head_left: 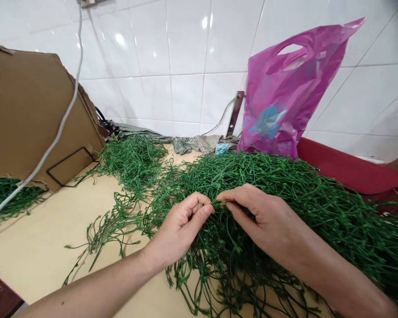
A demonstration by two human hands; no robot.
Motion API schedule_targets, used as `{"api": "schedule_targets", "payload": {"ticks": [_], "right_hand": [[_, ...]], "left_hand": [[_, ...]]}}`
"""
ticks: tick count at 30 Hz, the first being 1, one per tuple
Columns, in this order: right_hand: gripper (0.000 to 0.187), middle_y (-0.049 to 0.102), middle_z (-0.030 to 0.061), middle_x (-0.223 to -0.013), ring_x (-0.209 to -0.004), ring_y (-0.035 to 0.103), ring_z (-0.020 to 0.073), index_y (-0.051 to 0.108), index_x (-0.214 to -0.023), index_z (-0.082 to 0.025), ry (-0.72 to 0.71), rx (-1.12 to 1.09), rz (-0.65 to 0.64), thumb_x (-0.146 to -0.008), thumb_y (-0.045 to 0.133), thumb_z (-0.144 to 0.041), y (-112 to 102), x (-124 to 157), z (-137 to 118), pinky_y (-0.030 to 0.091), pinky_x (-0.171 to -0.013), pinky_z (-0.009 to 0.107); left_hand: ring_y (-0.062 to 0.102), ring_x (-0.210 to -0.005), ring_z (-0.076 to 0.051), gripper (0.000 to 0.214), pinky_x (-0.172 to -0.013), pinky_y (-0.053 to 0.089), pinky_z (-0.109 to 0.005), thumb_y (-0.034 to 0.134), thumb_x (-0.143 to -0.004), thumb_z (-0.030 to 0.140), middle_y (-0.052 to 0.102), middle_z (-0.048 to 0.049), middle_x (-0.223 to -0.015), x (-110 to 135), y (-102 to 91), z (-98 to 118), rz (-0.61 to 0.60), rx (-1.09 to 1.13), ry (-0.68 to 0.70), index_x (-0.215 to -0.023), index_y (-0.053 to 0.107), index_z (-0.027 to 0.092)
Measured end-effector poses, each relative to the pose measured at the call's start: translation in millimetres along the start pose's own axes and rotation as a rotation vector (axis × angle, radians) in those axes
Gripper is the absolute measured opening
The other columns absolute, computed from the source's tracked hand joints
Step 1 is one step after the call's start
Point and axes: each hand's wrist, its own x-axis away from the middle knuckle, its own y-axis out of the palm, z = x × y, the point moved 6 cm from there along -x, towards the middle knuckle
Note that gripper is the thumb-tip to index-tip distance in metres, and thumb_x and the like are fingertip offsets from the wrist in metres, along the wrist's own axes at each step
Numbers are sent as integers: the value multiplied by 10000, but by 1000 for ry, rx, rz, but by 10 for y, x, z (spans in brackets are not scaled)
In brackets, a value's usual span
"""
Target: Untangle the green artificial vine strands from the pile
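Observation:
My left hand (184, 223) is closed, thumb and forefinger pinched on a thin green stem (216, 202). Facing it, my right hand (268, 216) pinches the same small spot between thumb and fingertips, and the two sets of fingertips almost meet. The stem looks like part of an artificial plant; most of it is hidden by the fingers or blends with what lies below. Under and around both hands spreads a large tangled pile of green stems (285, 185) with small knobs and forked tips.
A smaller heap of stems (135, 154) lies at the back left, beside a cardboard box (29, 106) crossed by a white cable (68, 110). Behind the pile stands a pink plastic bag (285, 92) against the tiled wall. A red object (348, 168) is at the right. Loose stems straggle across the yellowish tabletop (66, 216).

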Motion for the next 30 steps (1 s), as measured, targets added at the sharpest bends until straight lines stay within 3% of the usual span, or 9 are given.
{"api": "schedule_targets", "payload": {"ticks": [3,8,11,15,19,21,24,27,30], "right_hand": [[232,699,50,-854,-812,634,192,657,-878,-224,-47,6,21,-953,462,-125,78,38,-89,517,-730,315],[223,655,-9,-786,-679,610,134,577,-858,-229,92,-149,63,-897,471,-37,214,60,-126,500,-633,239],[216,646,3,-830,-736,623,139,564,-883,-228,69,-113,124,-922,473,-36,238,87,-135,505,-688,253],[197,687,51,-922,-849,651,203,576,-1004,-223,-5,116,121,-966,449,-77,268,147,-163,502,-783,341],[365,704,133,-958,-812,642,268,576,-1135,-139,-161,460,98,-844,401,-5,275,193,-319,473,-775,416],[385,695,154,-884,-712,613,275,605,-1077,-110,-222,583,90,-759,413,-7,275,196,-401,448,-705,423],[302,672,137,-768,-607,564,263,616,-900,-152,-249,678,70,-696,438,-18,275,185,-447,381,-618,408],[270,655,70,-701,-571,554,226,584,-827,-194,-225,615,-3,-729,433,8,291,177,-380,357,-625,379],[265,594,2,-635,-536,497,167,542,-794,-210,-78,401,-147,-839,384,-2,293,164,-207,342,-640,339]], "left_hand": [[326,-654,-121,302,-602,294,-251,475,-992,485,334,57,-718,5,10,-15,-14,-4,-12,-863,465,211],[346,-661,-110,312,-593,310,-237,598,-925,500,402,50,-774,-41,11,-17,12,140,-11,-971,519,202],[356,-631,-100,310,-580,309,-234,628,-910,484,454,46,-750,-58,-13,-17,45,163,-3,-966,582,183],[282,-566,-99,316,-534,239,-244,599,-926,488,326,76,-614,-42,-70,-63,97,96,-22,-829,558,189],[311,-583,-108,282,-542,244,-247,556,-949,467,329,71,-626,-28,-75,-101,69,0,-22,-864,550,198],[310,-594,-109,253,-550,255,-247,563,-943,448,346,68,-646,-30,-60,-108,38,-5,-9,-911,562,197],[293,-581,-101,176,-548,258,-241,606,-904,362,353,75,-647,-35,-68,-115,58,-14,-2,-881,542,201],[301,-563,-91,114,-540,255,-233,621,-851,241,353,86,-620,-38,-78,-87,97,-92,29,-824,518,202],[312,-551,-84,75,-532,248,-223,623,-825,186,347,93,-598,-49,-65,-72,74,-133,40,-855,554,194]]}}
